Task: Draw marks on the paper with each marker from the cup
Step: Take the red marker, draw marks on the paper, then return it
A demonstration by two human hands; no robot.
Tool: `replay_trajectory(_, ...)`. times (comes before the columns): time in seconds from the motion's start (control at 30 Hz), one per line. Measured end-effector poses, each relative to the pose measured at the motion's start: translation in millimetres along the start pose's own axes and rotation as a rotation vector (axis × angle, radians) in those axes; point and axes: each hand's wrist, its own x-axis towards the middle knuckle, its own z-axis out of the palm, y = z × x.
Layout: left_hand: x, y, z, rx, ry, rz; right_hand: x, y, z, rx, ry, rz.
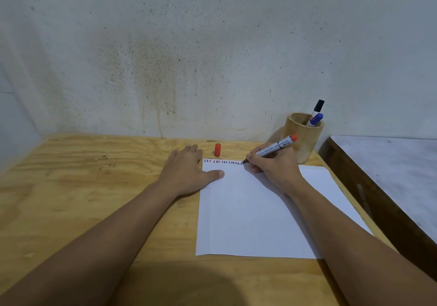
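A white sheet of paper (250, 213) lies on the wooden table (82, 199). A row of short red, blue and dark marks (223, 162) runs along its top edge. My right hand (274, 166) grips an uncapped red marker (275, 149), its tip touching the paper at the right end of the row. My left hand (189, 171) lies flat, fingers spread, with the thumb pressing the paper's top left corner. The red cap (217, 150) stands on the table just behind the paper. A wooden cup (303, 137) at the back right holds a black-capped marker (318, 107) and a blue-capped marker (315, 120).
A stained white wall (189, 57) rises directly behind the table. A second surface with a dark wooden edge and pale top (390, 171) adjoins the table on the right, close to the cup and the paper's right side.
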Motion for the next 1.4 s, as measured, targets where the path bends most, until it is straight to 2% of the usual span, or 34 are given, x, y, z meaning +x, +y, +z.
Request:
replay_trajectory(0.6,-2.9,2.0,-1.3,-0.075,0.029,-0.038,0.1,-0.2,0.1,0.003,-0.009,0.015)
replay_trajectory(0.8,12.8,15.1,-7.9,-0.416,0.158,-0.123,-0.8,-6.1,-7.7,0.208,0.093,0.069)
replay_trajectory(0.97,33.4,28.1,-3.7,-0.411,0.207,-0.105,0.5,-18.0,-10.1,0.348,0.112,0.153)
replay_trajectory(1.03,36.1,31.2,-4.4,-0.523,0.237,-0.122,0.0,-27.6,-14.8,0.414,0.093,0.164)
replay_trajectory(1.13,34.2,42.0,-17.0,-0.855,0.217,-0.185,-1.9,-42.7,-21.9,0.441,0.068,0.127)
replay_trajectory(1.23,30.0,57.2,-31.9,-1.216,0.049,-0.258,-3.9,-53.3,-25.5,0.396,0.065,0.072)
replay_trajectory(1.4,28.1,70.1,-33.4,-1.445,-0.092,-0.265,-7.7,-65.2,-28.0,0.316,0.102,0.001)
